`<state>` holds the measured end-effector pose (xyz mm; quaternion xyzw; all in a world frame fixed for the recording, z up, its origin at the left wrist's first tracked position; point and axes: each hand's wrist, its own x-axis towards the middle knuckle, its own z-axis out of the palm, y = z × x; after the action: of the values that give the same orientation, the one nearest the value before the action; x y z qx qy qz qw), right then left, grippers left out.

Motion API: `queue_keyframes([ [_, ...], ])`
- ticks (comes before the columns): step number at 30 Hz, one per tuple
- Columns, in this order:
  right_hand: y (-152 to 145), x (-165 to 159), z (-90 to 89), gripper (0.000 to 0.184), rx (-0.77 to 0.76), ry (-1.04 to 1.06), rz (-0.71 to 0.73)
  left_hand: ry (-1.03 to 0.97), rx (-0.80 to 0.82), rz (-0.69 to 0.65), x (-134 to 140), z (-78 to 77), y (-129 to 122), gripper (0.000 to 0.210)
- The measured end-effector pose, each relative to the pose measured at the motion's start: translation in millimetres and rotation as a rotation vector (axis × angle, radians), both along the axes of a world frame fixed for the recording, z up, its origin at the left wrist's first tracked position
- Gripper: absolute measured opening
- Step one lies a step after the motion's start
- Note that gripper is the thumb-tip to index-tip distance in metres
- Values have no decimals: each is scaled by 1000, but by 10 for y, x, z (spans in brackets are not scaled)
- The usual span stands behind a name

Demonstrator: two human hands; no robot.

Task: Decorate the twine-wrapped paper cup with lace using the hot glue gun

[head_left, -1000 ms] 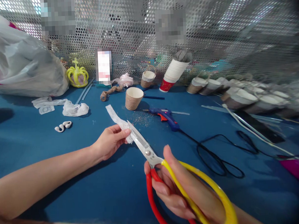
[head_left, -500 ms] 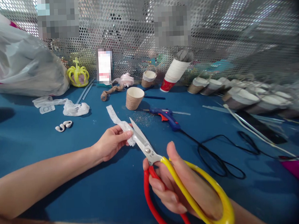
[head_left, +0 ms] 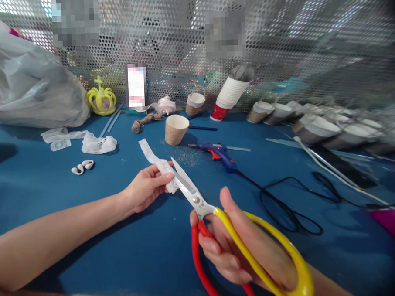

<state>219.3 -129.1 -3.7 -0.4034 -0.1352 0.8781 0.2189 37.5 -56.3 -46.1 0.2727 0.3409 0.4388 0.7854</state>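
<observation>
Lace (head_left: pixel 163 166) is held above the table (head_left: pixel 123 251), in front of the cup (head_left: pixel 176 133). The left hand (head_left: pixel 150 185) pinches it between thumb and fingers, probably to steady it beside the blades, and one end sticks out past the fingers. The right hand (head_left: pixel 255 241) is curled about the handles of the scissors (head_left: pixel 196 200), fingers around the red one, thumb raised by the yellow; the grip looks loose, the blades slightly parted. The lace partly hides one blade, so I cannot tell if any is cut. Beyond, the glue gun (head_left: pixel 217 151) lies on its side, nozzle toward the cup, perhaps for easy reach. More lace is heaped at left. Farther back stand a crown (head_left: pixel 101 103) and an upright phone (head_left: pixel 136 87), likely placed for viewing.
</observation>
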Motion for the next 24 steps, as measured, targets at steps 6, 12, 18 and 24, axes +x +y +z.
queue_keyframes([
  [6, 40, -21, -18, 70, -9, 28, 5, -6, 32, -38, -1, 7, -18, 36],
  [12, 68, -43, -17, 68, 12, 12, 13, 10, 49, -55, -3, 6, -25, 30],
  [18, 75, -56, -20, 68, 47, -31, 30, 9, 42, -61, -9, 7, -30, 37],
  [24, 70, -36, -43, 63, 65, -41, 17, 21, 29, -79, -5, 31, -35, 41],
])
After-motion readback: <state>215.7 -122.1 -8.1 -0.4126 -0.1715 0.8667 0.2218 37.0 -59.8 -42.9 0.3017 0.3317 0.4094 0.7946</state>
